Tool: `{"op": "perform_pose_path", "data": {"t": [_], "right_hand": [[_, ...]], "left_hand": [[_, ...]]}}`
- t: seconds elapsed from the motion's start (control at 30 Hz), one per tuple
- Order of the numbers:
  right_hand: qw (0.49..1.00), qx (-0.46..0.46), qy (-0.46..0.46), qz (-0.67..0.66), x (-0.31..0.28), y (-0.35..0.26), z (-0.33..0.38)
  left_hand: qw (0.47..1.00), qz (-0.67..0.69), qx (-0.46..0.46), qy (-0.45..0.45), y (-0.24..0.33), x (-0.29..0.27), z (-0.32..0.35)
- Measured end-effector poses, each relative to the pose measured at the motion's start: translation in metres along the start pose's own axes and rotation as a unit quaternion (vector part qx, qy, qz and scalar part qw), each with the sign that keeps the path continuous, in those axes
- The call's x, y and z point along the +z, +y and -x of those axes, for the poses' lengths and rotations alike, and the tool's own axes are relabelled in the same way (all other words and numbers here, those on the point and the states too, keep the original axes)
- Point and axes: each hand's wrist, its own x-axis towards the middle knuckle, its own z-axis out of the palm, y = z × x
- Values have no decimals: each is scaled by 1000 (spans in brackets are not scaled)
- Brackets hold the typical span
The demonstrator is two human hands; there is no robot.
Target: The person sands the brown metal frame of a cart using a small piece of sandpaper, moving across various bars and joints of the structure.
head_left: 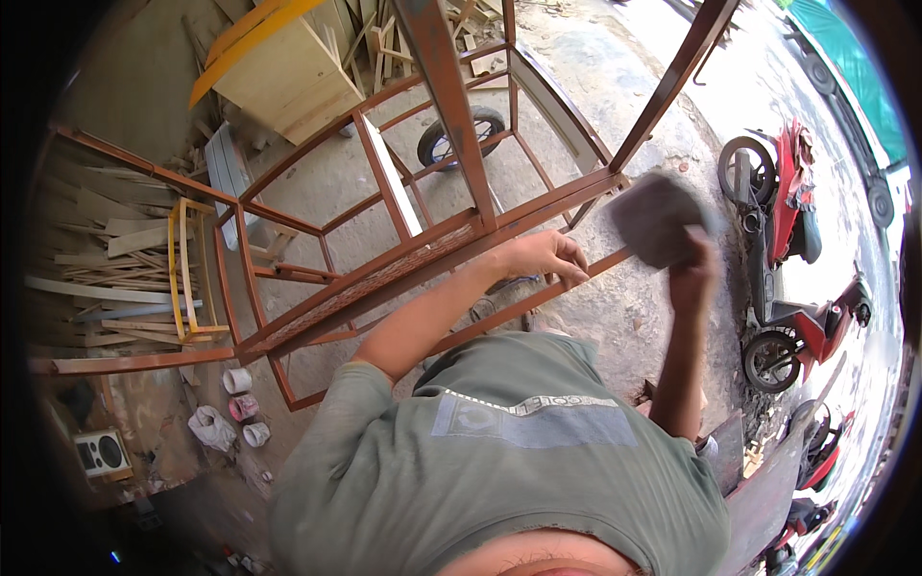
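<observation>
right hand (693,269) grips a blurred, perhaps abrasive pad (658,219).

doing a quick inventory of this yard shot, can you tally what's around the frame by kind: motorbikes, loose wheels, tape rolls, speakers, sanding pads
motorbikes: 3, red ones parked at right
loose wheels: 1, behind the metal frame
tape rolls: 3, on the ground
speakers: 1
sanding pads: 1, grey, in the right hand
total: 9
</observation>
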Motion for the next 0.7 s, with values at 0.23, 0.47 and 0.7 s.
{"op": "perform_pose_path", "data": {"t": [0.23, 0.47, 0.7], "right_hand": [[699, -510, 478, 153, -49, -168, 25], [943, -238, -37, 230, 65, 77, -9], [972, -171, -26, 161, 53, 57, -20]], "left_hand": [[805, 127, 406, 413, 97, -52, -47], [948, 10, 276, 160, 95, 48, -131], [936, 184, 239, 180, 61, 65, -118]]}}
